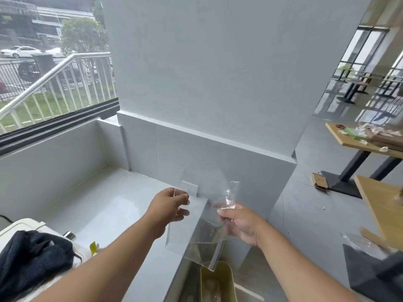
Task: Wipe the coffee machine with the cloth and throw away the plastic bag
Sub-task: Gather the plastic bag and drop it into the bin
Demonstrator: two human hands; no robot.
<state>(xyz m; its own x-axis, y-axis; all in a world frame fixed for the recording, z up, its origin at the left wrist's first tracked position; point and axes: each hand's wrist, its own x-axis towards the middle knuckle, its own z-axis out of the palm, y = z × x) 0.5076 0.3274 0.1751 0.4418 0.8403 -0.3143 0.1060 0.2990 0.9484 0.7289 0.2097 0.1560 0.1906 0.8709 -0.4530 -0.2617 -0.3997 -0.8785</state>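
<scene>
Between the two hands hangs the clear plastic bag (196, 232), stretched out flat and upright. The left hand (172, 207) pinches the bag's left edge between thumb and fingertips. The right hand (243, 225) has its fingers curled round the bag's right edge, where a stiffer sealing strip runs down. The bag's lowest corner hangs just over the mouth of a bin (230, 280) with an olive-yellow wall, below the right hand.

No print shows on the bag. Below and left of the left forearm, a small yellow tag (93, 248) sticks up beside the white coffee machine (24, 226); anything written on it is too blurred to read. A dark navy cloth (32, 260) lies bunched on top of the machine.

Under the left hand runs a glossy white counter (104, 205), backed by white tiled panels. Ahead of both hands rises a broad white pillar (218, 73). Up and left of the left hand, a window (54, 51) looks onto metal railings, grass, trees and parked cars. Right of the right hand lies a grey floor (305, 214) with a scrap of cardboard (319, 180), and two wooden tables on black legs; the far table (349, 142) carries scattered wrappers, and the near table (379, 205) runs out of frame.
</scene>
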